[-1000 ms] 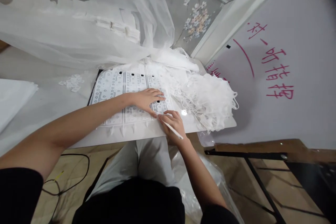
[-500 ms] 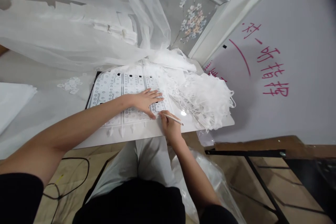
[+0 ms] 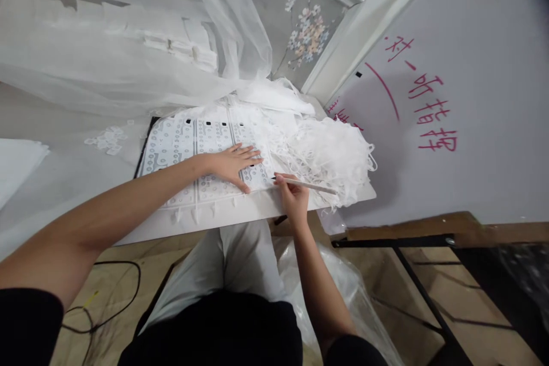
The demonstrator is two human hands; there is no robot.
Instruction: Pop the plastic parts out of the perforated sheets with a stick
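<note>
My left hand (image 3: 234,167) lies flat with its fingers spread, pressing on a thin white sheet (image 3: 174,140) patterned with rows of small grey circles and outlines. A few small black squares show along the sheet's far side. Close by on the right, my right hand (image 3: 295,197) pinches a slim, pale, pen-like tool (image 3: 315,186). Its dark tip points left at the sheet's right edge, and whether it touches I cannot tell. Beyond that hand sits a tangled heap of white strips (image 3: 338,154).
The sheet lies on a white board (image 3: 223,218) above my lap. Small clear pieces (image 3: 107,140) are scattered to the left. Sheer white fabric (image 3: 107,86) drapes behind. A whiteboard (image 3: 484,97) with red writing stands at right, and a clear plastic bag (image 3: 338,274) hangs below.
My right hand has moved right, away from my left hand, and the tool now lies flatter, its tip at the sheet's right edge. My left hand stays spread on the sheet.
</note>
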